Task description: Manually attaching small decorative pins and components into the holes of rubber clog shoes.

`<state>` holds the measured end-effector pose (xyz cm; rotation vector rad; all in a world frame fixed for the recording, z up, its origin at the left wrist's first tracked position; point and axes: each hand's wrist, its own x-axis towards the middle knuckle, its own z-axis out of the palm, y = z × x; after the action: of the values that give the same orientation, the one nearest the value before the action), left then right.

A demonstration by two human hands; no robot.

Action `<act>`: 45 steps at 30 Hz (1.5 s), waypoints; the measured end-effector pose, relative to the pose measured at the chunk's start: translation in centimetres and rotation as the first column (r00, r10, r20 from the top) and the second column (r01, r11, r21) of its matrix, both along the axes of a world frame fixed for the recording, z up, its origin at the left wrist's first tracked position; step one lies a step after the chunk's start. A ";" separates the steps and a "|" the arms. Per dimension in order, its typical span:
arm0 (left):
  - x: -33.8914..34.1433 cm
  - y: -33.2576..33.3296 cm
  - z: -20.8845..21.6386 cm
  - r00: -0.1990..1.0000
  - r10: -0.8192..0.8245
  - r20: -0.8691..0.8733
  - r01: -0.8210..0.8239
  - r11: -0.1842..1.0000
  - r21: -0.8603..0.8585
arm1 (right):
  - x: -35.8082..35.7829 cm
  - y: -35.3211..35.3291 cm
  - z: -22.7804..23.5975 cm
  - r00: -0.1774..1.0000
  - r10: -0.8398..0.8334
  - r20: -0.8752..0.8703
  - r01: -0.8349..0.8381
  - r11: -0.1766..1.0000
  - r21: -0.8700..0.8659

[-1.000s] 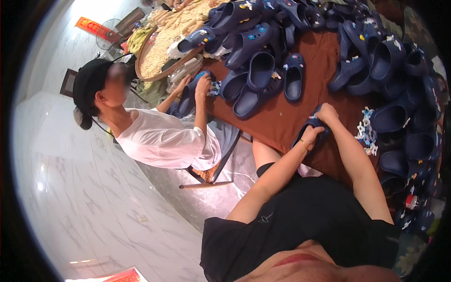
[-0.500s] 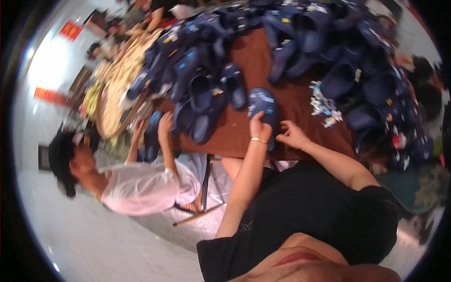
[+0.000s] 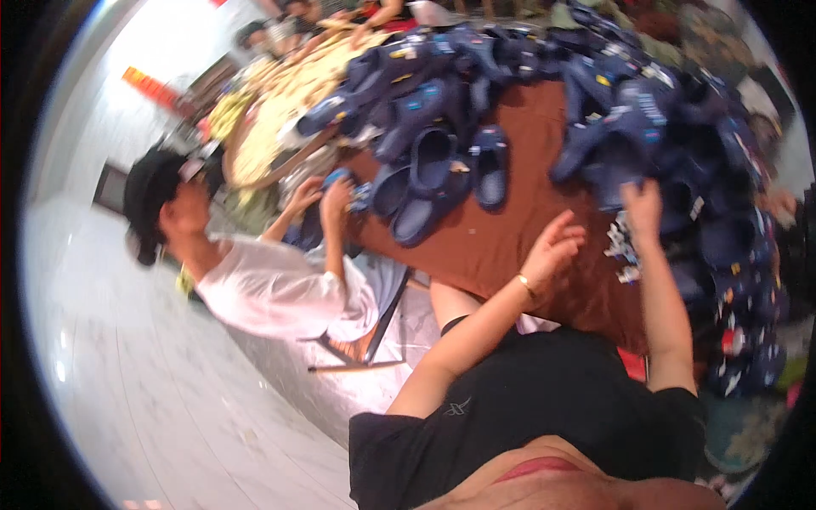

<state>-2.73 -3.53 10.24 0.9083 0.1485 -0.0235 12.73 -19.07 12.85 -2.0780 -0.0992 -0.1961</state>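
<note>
My left hand [image 3: 557,245], with a gold bracelet at its wrist, hovers above the brown cloth [image 3: 527,144], fingers apart and holding nothing. My right hand [image 3: 643,208] reaches forward on the right, somewhat blurred. Its fingers close on the near end of a navy clog [image 3: 614,163] in the right-hand pile. A cluster of small white and light-blue pieces [image 3: 623,246] lies beside that wrist, partly hidden by it. Left of my left hand, a single navy clog [image 3: 490,170] lies on the cloth, next to another clog [image 3: 433,161].
Piles of navy clogs [image 3: 408,93] stretch along the far side and down the right [image 3: 722,195]. On the left, a person in a white shirt [image 3: 263,293] handles a blue clog [image 3: 342,191]. Behind that person is a heap of cream-coloured pieces [image 3: 289,102]. A stool [image 3: 361,348] stands below.
The clog that my left hand held is out of it; that hand has moved right and opened. My right hand has reached forward to a clog in the right pile. The view has turned.
</note>
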 end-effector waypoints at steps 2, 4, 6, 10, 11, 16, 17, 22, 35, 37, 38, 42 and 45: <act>-0.3 0.9 -2.8 0.999 -0.005 -0.051 0.012 0.991 0.134 | 7.1 -3.9 1.4 0.956 -0.090 0.279 0.140 0.977 -0.162; -0.8 1.4 -6.1 0.993 0.018 -0.117 0.005 0.981 0.193 | 14.5 -8.3 2.7 0.916 -0.163 0.367 0.212 0.972 -0.097; -1.1 3.0 -9.8 0.992 0.095 -0.083 -0.048 0.894 0.446 | 18.7 -10.9 4.6 0.901 -0.252 0.353 0.296 0.952 -0.076; -1.9 5.9 -13.4 0.948 0.308 0.083 -0.215 0.422 0.881 | 20.7 -11.2 6.7 0.918 -0.115 0.380 0.264 0.892 -0.367; -2.5 6.9 -14.3 0.921 0.333 0.204 -0.294 0.250 0.922 | 19.3 -9.0 7.7 0.932 -0.076 0.355 0.218 0.898 -0.381; -2.7 8.6 -13.6 0.902 0.359 0.240 -0.288 0.087 0.954 | 17.8 -8.1 7.7 0.858 -0.107 0.503 0.320 0.877 -0.359; -2.9 8.7 -13.8 0.900 0.353 0.255 -0.287 0.042 0.957 | 17.6 -7.9 7.1 0.842 -0.079 0.534 0.308 0.883 -0.354; -3.1 8.9 -14.3 0.880 0.339 0.334 -0.282 -0.194 0.940 | 14.1 -5.4 5.4 0.813 0.081 0.577 0.302 0.789 -0.535; -2.9 8.9 -14.0 0.872 0.379 0.310 -0.205 -0.291 0.934 | 16.4 -3.9 8.6 0.876 -0.142 0.461 0.452 0.575 -0.682; -2.9 8.9 -13.9 0.871 0.385 0.304 -0.198 -0.293 0.936 | 18.0 -3.9 9.6 0.863 -0.115 0.492 0.473 0.526 -0.706; -2.9 8.9 -14.0 0.868 0.387 0.310 -0.203 -0.294 0.934 | 18.5 -4.0 10.1 0.846 -0.094 0.525 0.491 0.523 -0.697; -3.0 8.8 -14.0 0.866 0.378 0.328 -0.221 -0.300 0.928 | 21.1 -4.7 12.7 0.833 -0.103 0.543 0.509 0.526 -0.681; -3.2 8.7 -14.2 0.861 0.381 0.337 -0.217 -0.324 0.921 | 22.3 -4.2 13.3 0.811 -0.084 0.579 0.532 0.518 -0.670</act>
<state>-5.88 5.17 -3.92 2.6169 0.5965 0.7265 35.00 -23.30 26.10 -2.9303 -0.1145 -1.1084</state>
